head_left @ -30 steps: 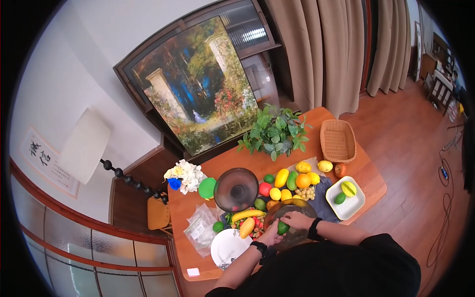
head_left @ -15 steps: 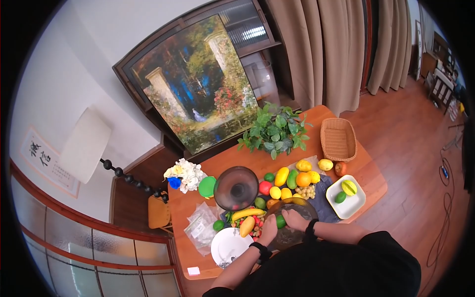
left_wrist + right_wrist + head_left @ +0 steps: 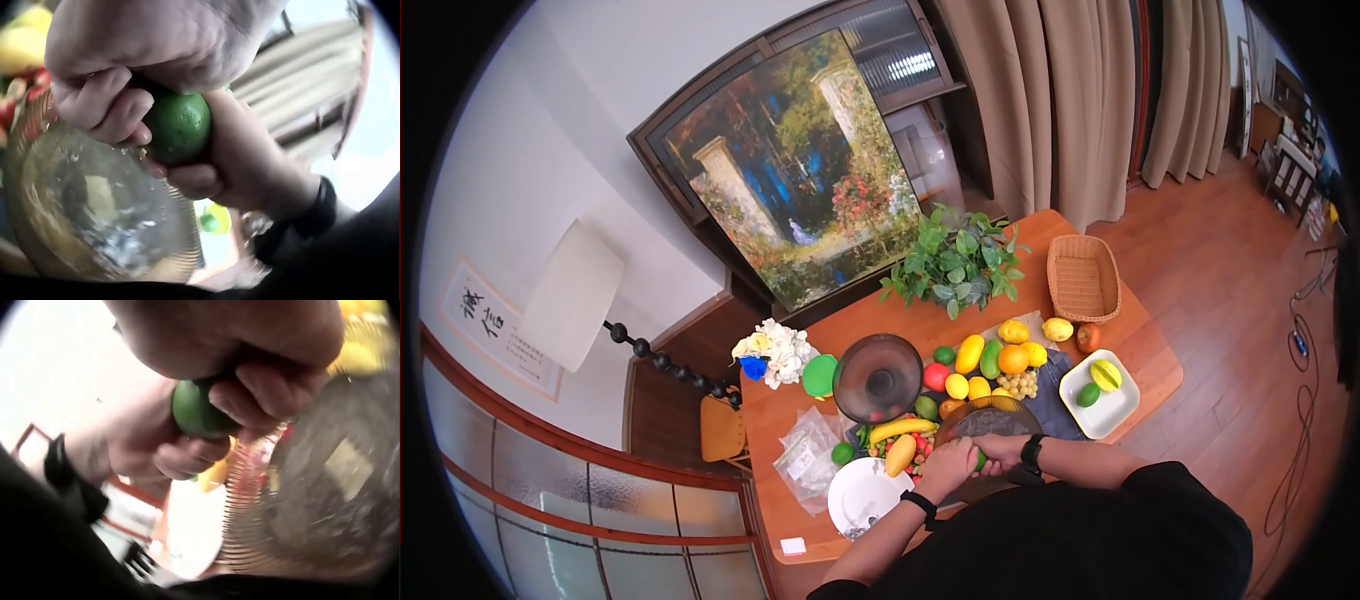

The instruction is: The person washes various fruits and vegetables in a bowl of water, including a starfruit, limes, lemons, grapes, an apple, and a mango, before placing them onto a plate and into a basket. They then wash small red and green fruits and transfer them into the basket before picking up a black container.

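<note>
Both hands grip one wet green fruit (image 3: pixel 182 125) between them, above a ribbed amber glass bowl (image 3: pixel 75 194) holding clear liquid. My left hand (image 3: pixel 946 470) wraps one side of the fruit with curled fingers; my right hand (image 3: pixel 1002 452) clasps the other side. In the head view only a sliver of the fruit (image 3: pixel 980 459) shows between the hands. The right wrist view shows the fruit (image 3: pixel 199 411) partly covered by the fingers of the right hand (image 3: pixel 250 344), with the left hand (image 3: pixel 140 428) beyond it.
Left of the bowl are a white plate (image 3: pixel 862 492), a banana (image 3: pixel 900 430) and a mango (image 3: pixel 899 456). Behind it lie several fruits and a dark round dish (image 3: pixel 878 378). A white tray (image 3: pixel 1122 408) holding two fruits is at right, near a wicker basket (image 3: pixel 1084 280).
Over the bowl, both hands have shifted and turned around the green fruit, which first moved slightly away from the body and then back. Less of it shows in the head view now.
</note>
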A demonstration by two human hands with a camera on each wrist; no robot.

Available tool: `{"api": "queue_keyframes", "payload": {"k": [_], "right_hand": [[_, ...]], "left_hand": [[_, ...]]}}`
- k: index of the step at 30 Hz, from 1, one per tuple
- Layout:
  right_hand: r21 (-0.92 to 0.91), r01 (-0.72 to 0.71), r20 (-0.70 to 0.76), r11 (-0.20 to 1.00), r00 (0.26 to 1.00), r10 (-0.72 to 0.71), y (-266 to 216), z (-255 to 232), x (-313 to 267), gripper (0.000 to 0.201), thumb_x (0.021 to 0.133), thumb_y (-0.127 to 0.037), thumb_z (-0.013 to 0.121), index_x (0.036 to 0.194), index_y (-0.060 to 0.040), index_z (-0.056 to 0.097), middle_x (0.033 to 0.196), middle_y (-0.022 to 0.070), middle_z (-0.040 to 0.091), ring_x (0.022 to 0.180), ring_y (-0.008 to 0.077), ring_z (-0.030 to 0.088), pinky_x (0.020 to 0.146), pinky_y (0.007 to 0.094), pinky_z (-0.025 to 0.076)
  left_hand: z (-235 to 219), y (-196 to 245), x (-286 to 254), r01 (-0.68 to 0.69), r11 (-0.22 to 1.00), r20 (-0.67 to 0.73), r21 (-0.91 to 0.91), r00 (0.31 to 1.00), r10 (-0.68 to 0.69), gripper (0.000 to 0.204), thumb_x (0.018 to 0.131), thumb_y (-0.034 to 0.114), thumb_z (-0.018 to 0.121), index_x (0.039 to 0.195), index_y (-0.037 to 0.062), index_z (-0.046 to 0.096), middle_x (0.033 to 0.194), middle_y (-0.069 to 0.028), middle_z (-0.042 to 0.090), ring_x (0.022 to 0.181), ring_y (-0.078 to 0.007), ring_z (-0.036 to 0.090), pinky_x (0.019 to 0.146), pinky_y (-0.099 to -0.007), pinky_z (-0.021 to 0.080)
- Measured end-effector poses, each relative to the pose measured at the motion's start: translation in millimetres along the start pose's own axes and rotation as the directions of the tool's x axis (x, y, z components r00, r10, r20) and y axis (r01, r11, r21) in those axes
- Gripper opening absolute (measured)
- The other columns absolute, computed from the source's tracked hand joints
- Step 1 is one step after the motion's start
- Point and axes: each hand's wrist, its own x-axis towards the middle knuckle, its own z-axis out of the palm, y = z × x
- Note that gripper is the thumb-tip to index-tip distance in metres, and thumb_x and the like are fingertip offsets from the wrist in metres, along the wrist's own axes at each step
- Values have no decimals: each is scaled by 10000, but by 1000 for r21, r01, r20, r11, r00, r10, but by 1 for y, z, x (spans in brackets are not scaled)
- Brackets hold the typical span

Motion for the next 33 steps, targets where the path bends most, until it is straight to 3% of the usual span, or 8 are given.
{"api": "queue_keyframes", "payload": {"k": [7, 9, 15, 17, 22, 28, 30, 33], "right_hand": [[-768, 339, -218, 543, 659, -720, 4, 10, 4, 386, 1021, -334, 383, 912, -19, 577, 749, 190, 618, 484, 237, 592, 421, 359, 471], [-980, 162, 152, -118, 220, -964, 3, 10, 5, 346, 1002, -278, 433, 883, 12, 578, 777, 244, 642, 678, 374, 671, 628, 458, 544], [-995, 86, 81, -47, 453, -888, -5, 20, -17, 366, 1000, -289, 424, 904, 11, 612, 790, 236, 661, 724, 388, 670, 668, 471, 539], [-996, 79, 69, -36, 479, -875, -5, 6, 1, 382, 1004, -293, 404, 911, 13, 612, 770, 231, 658, 686, 366, 678, 617, 465, 542], [-8, 91, -41, 996, 995, -92, -10, -11, 6, 404, 1007, -353, 334, 911, -50, 582, 688, 87, 587, 394, 80, 373, 339, 233, 292], [-10, 162, -44, 987, 986, -162, -2, -8, 13, 355, 1010, -344, 358, 897, -73, 557, 704, 124, 607, 412, 145, 454, 349, 276, 353], [-973, 55, 230, -224, 308, -923, 16, -28, 49, 313, 996, -311, 419, 901, -59, 578, 720, 172, 638, 548, 316, 618, 478, 408, 496], [-982, 178, 128, -56, 424, -896, -2, 17, -12, 288, 973, -281, 464, 903, -43, 609, 769, 190, 659, 745, 394, 666, 672, 482, 537]], "left_hand": [[22, -13, 7, 312, 947, -167, -69, 933, -320, 301, 1003, 335, 424, 939, 72, 555, 714, -147, 635, 581, -335, 627, 516, -454, 488], [28, -24, 18, 768, 116, 539, -630, 540, -646, 414, 1008, 449, 374, 926, 84, 552, 606, -105, 577, 452, -222, 554, 366, -345, 389], [24, -28, 12, 811, -421, 912, -406, 334, -238, 455, 990, 509, 348, 893, 111, 546, 719, -118, 590, 441, -155, 496, 327, -260, 295], [40, -20, 5, 575, 679, 193, -457, 809, -556, 360, 1012, 371, 400, 955, 56, 564, 776, -177, 639, 613, -269, 643, 426, -374, 454], [1, 5, 7, 305, 950, 96, 65, 946, -310, 273, 999, 263, 452, 1046, 18, 562, 856, -208, 667, 799, -385, 668, 662, -474, 528], [13, -4, -2, 274, 961, -59, -35, 959, -276, 348, 1024, 367, 385, 1024, 63, 555, 784, -183, 653, 705, -365, 646, 616, -457, 509], [24, -15, -2, 407, 910, -111, -74, 904, -413, 385, 1025, 420, 369, 994, 83, 553, 747, -173, 643, 602, -328, 633, 524, -428, 495], [17, -23, 8, 819, -76, 671, -569, 409, -618, 435, 1002, 515, 354, 922, 125, 528, 674, -124, 583, 405, -194, 464, 361, -311, 343]]}}
